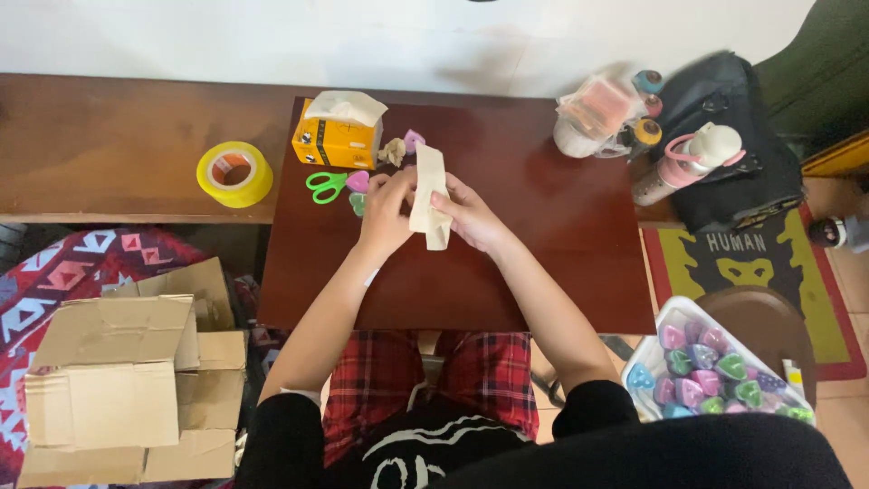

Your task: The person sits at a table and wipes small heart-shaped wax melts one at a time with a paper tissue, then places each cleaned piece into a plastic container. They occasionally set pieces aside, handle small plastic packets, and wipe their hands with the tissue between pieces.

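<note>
Basket: a white plastic basket (654,349) at the lower right of the frame, full of small heart-shaped pieces (715,376) in pink, purple, green and blue, glossy and rounded
Tissue box: a yellow-orange cardboard box (335,142) near the upper centre of the counter, a white tissue puffed out of its top
Cardboard cartons: flattened and open brown cartons (113,380) at the lower left, on a patterned red rug, nothing seen inside
Counter: a dark red-brown wooden counter (561,235), smooth and shiny, in the middle of the frame
Folded piece: a long, narrow, cream-coloured folded strip (430,195), soft-looking like paper or cloth, standing nearly upright at the centre of the frame, above the counter
Left hand: the left hand (387,213) is closed on the left edge of the strip, fingers curled at its upper part
Right hand: the right hand (471,217) grips the strip from the right, thumb on its front, fingers behind
Strip and hands: it sits between both hands, touching each, its lower end poking out below them
Beside the left hand: green-handled scissors (326,186) and a few small heart pieces, pink and green, just to the left; a crumpled beige scrap (392,151) above
Tape: a yellow roll of tape (234,173) at the upper left, on the brown ledge
Upper right: a pink and white bottle (692,158) leaning on a black bag (751,181)
</note>
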